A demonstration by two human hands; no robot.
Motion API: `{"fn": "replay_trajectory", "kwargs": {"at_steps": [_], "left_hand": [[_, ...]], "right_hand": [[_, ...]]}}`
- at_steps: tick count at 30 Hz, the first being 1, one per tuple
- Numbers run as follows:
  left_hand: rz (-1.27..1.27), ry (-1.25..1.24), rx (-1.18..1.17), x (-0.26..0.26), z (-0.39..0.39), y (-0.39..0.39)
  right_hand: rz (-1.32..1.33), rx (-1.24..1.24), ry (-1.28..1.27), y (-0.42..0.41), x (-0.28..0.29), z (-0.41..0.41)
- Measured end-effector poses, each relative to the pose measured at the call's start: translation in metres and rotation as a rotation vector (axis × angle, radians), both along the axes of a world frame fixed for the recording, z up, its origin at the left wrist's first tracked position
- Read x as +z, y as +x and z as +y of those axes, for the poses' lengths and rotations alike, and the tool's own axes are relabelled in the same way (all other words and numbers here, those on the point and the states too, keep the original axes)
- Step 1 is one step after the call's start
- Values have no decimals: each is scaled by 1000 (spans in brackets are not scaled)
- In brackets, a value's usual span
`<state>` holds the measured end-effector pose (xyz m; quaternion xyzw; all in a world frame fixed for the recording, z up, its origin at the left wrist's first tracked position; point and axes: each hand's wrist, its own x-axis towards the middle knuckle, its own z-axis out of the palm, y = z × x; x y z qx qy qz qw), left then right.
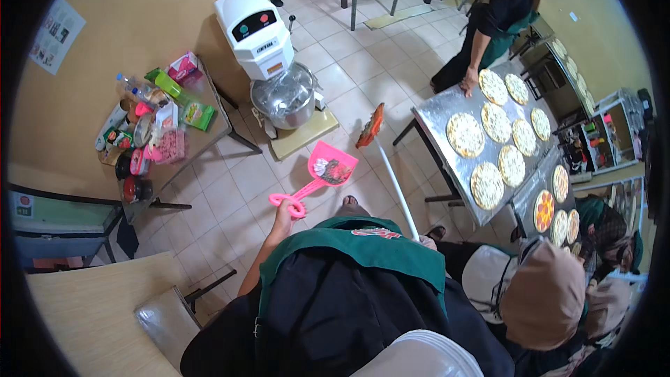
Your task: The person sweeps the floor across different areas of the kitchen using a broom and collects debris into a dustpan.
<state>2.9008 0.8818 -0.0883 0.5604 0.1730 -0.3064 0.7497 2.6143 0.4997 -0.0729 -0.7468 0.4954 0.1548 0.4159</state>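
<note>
My left hand (283, 218) grips the ring-shaped handle end of a pink plastic dustpan (319, 155). Grey and whitish sweepings (333, 170) lie in its pan. At the front of my green apron (335, 246), my right hand (428, 242) is closed around the lower end of a broom's white pole (399, 188); the apron and my body hide part of this hand. The orange broom head (370, 126) is at the far end of the pole, to the right of the dustpan and apart from it.
A dough mixer (256, 31) stands ahead on a low base (306, 133). Left is a cluttered table (204, 136). A metal table (434, 110) with several pizzas (466, 135) stands right, a person (494, 21) leaning on it. Other people (544, 293) are close on my right.
</note>
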Motion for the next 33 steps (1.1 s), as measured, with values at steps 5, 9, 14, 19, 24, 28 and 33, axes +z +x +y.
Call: {"fn": "replay_trajectory", "kwargs": {"at_steps": [5,9,14,19,24,28,33], "left_hand": [[56,-151,-15,19,-87,108],[60,-183,-103,8,-151,199],[45,-159,-193,-1,-233,330],[0,-136,-244,15,-313,447],[9,-120,-258,26,-401,560],[-6,-90,-229,19,-485,643],[-65,-186,-314,24,-593,743]], "right_hand": [[-73,-56,109,138,30,-63],[-135,-4,128,244,26,-120],[-144,-5,124,350,0,-173],[-206,-155,119,431,10,-212],[-207,-187,117,517,24,-275],[-146,-225,98,592,8,-361],[-75,-276,45,680,-8,-467]]}}
